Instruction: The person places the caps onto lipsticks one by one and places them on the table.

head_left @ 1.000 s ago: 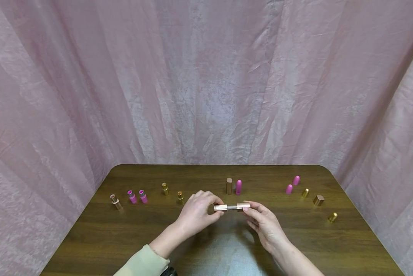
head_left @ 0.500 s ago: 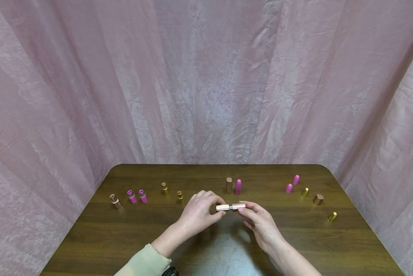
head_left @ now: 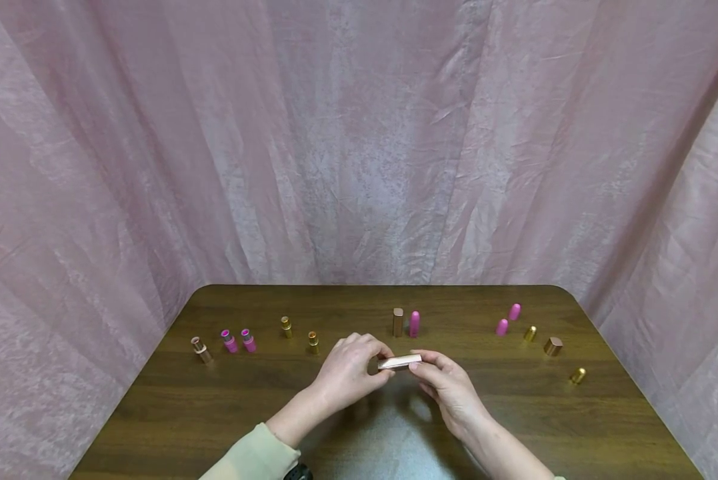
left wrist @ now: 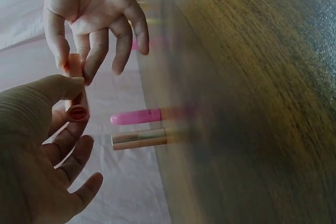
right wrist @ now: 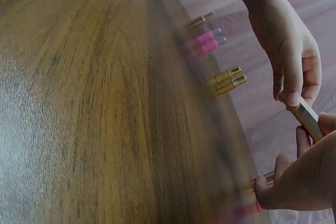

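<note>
Over the middle of the table a rose-gold lipstick tube [head_left: 402, 362] lies sideways between both hands, its two halves now together with no gap showing. My left hand [head_left: 348, 371] pinches its left end between thumb and fingers. At the other end, my right hand [head_left: 455, 392] grips the tube with thumb and fingertips. The left wrist view shows the tube's hollow reddish end [left wrist: 78, 113] under the left thumb. Just beyond the hands stand a closed rose-gold lipstick tube [head_left: 398, 323] and a closed pink lipstick tube [head_left: 415, 325], side by side.
Left on the wooden table [head_left: 245, 413] stand uncapped lipstick bases: one rose-gold [head_left: 202, 351], two pink [head_left: 239, 342], two gold [head_left: 287, 328]. At the right are loose caps: two pink [head_left: 502, 327], two gold [head_left: 578, 377], one rose-gold [head_left: 553, 347]. A pink curtain [head_left: 359, 147] hangs behind.
The right hand has moved left toward the left hand, pushing the two halves of the lipstick tube together. The silvery middle part that showed between them is now covered.
</note>
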Available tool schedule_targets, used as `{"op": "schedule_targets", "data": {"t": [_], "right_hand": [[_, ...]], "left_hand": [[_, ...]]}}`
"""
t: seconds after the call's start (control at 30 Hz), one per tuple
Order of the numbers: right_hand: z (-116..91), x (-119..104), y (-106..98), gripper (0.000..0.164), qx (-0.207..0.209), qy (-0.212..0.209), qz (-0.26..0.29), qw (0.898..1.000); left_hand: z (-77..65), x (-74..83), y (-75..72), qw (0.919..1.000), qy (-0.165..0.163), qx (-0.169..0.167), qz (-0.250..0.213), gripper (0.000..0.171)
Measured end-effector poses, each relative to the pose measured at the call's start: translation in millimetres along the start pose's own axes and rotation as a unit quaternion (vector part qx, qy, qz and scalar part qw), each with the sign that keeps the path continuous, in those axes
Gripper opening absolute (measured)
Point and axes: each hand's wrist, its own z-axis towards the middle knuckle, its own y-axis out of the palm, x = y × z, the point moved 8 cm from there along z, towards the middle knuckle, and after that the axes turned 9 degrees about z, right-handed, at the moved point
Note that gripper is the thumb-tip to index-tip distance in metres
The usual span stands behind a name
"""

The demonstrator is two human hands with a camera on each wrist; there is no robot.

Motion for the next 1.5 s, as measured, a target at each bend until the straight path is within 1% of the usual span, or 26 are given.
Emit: {"op": "schedule_targets", "data": {"t": [0.1,0.23,0.4,0.53,0.7,0.77,0.87,0.97,1.03,1.1,1.13,1.27,1.33,1.4,1.5], "right_hand": [[1,-1,1,0.036,-0.002,-0.011,-0.01,1.0],[2,-4,4,0.039,-0.008,-0.03,-0.046,0.998],[1,-8,8,0.039,-0.018,-0.043,-0.081,0.996],[-1,-11,10,0.037,-0.036,-0.046,-0.094,0.994],[-3,-15,10,0.042,-0.063,-0.039,-0.122,0.99],[-3,-17,8,0.043,-0.074,-0.037,-0.132,0.988],[-4,-21,4,0.042,-0.083,-0.037,-0.148,0.985],[-3,-25,-4,0.039,-0.078,-0.043,-0.168,0.982],[-1,-27,-11,0.038,-0.068,-0.05,-0.188,0.979],[1,-29,-19,0.036,-0.059,-0.063,-0.227,0.97],[2,-31,-23,0.035,-0.055,-0.073,-0.249,0.964],[4,-38,-38,0.034,-0.044,-0.117,-0.343,0.931],[3,-40,-44,0.033,-0.039,-0.131,-0.373,0.918],[1,-42,-48,0.033,-0.036,-0.137,-0.393,0.909],[-1,-44,-53,0.033,-0.034,-0.142,-0.41,0.9]], "left_hand": [[0.2,-0.4,3.9,0.9999,-0.005,-0.011,0.002,0.019],[0.8,-0.1,9.7,0.9997,-0.006,-0.022,0.011,0.021],[2.7,-1.5,15.3,0.9992,-0.005,-0.023,0.032,0.019],[4.8,-6.2,21.7,0.9991,-0.013,-0.028,0.03,0.018],[9.8,-13.2,30.6,0.999,-0.022,-0.036,0.015,0.019],[12.1,-17.2,33.1,0.999,-0.03,-0.033,0.004,0.02],[16.2,-26.1,36.8,0.9981,-0.053,-0.029,-0.014,0.019],[21.4,-36.6,40.2,0.9957,-0.081,-0.027,-0.038,0.017],[25.8,-43.3,42.2,0.9944,-0.093,-0.024,-0.045,0.016],[30.5,-49.7,44.5,0.9933,-0.104,-0.019,-0.046,0.016],[32.8,-52.7,46.2,0.9927,-0.11,-0.018,-0.045,0.017],[40.8,-63.1,53.7,0.9889,-0.138,-0.025,-0.048,0.019],[44.0,-67.8,57.5,0.9859,-0.154,-0.033,-0.057,0.02],[47.0,-71.8,60.8,0.9832,-0.165,-0.038,-0.069,0.019],[50.6,-78.1,65.8,0.9801,-0.176,-0.038,-0.084,0.016]]}}
